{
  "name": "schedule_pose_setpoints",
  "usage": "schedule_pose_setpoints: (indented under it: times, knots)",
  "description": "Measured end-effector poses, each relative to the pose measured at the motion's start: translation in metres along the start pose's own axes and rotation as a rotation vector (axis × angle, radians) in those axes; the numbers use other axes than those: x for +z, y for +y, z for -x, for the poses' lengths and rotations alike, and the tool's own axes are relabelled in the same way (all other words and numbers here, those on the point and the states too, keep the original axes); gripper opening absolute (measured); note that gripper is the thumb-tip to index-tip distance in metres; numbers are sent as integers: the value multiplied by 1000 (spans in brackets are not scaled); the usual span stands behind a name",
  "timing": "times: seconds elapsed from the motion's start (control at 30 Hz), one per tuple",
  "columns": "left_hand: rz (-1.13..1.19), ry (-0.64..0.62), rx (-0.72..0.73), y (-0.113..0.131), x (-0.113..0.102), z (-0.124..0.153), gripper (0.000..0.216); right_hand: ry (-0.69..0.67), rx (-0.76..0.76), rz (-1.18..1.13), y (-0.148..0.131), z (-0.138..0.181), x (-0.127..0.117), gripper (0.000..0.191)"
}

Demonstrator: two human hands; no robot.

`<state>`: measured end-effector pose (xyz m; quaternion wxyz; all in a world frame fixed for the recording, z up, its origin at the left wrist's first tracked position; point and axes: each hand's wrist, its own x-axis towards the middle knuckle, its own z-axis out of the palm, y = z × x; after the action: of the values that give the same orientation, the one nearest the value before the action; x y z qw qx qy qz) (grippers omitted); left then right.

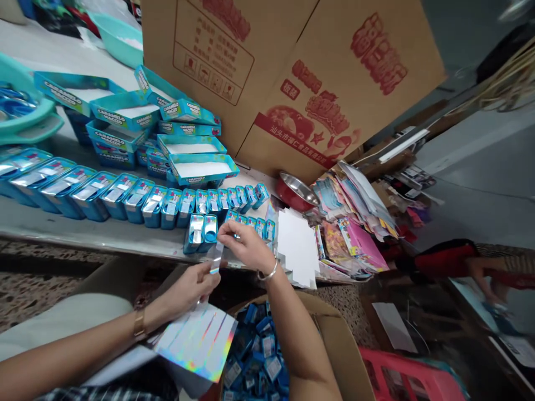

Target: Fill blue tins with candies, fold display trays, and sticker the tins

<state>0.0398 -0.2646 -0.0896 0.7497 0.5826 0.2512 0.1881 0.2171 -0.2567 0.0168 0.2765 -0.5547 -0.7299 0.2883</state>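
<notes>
My left hand pinches a narrow, shiny, see-through sticker strip in front of the table edge. Just beneath that hand, a rainbow-reflecting holographic sheet lies over my lap. My right hand is closed, thumb against fingertips, beside a small blue box with a round blue mark on top; whatever the fingers hold is too small to make out. Next to that box stands another blue box with a pale label on its top. A long row of similar boxes runs along the table behind.
Blue display trays marked CARAMELO MACIZO are stacked behind the row. A large carton stands at the back, near a red metal bowl and white sheets. Below, an open carton holds many blue boxes. Another person's arm shows at right.
</notes>
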Motion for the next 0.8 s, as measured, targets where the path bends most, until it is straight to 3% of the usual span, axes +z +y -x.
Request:
schedule_pose_setpoints:
  times: [0.1, 0.2, 0.5, 0.8]
  knots:
    - [29, 182, -71, 1, 0, -12, 60, -50, -22, 73, 8, -14, 5, 10]
    - [44, 279, -86, 0, -2, -21, 58, -29, -56, 187, 15, -26, 9, 9]
    - [46, 346, -101, -5, -6, -30, 52, 57, -82, 323, 34, -45, 16, 6]
    - [46, 418, -170, -9, -14, -43, 62, 4, -105, 383, 48, -57, 22, 6]
